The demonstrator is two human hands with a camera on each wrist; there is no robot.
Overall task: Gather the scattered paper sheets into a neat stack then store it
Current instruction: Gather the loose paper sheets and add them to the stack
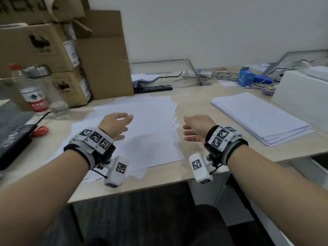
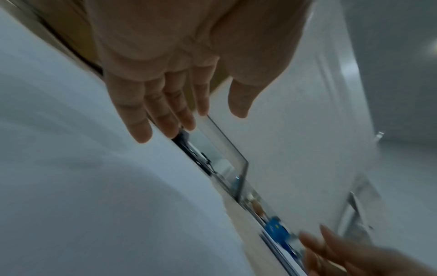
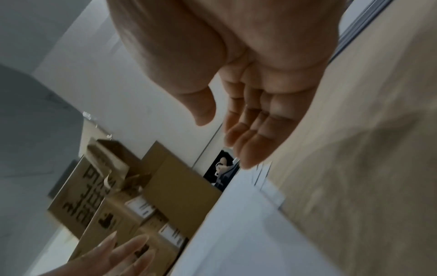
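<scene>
Several loose white paper sheets [image 1: 150, 139] lie overlapped and askew on the beige desk [image 1: 204, 102] in front of me. My left hand [image 1: 118, 125] hovers over their left part, palm facing right, fingers relaxed and holding nothing. My right hand [image 1: 192, 129] hovers just past the sheets' right edge, palm facing left, also relaxed and holding nothing. In the left wrist view the left hand [image 2: 179, 112] hangs above the white sheets [image 2: 82, 186]. The right wrist view shows the right hand [image 3: 238, 134] above the sheets' edge [image 3: 236, 233].
A neat thick stack of white paper [image 1: 260, 118] lies at the right, beside a white box [image 1: 301, 98]. Cardboard boxes [image 1: 71, 50] stand at the back left, with a water bottle [image 1: 32, 91] and a dark device [image 1: 12, 137] at the left. Cables and a blue box [image 1: 245, 76] lie behind.
</scene>
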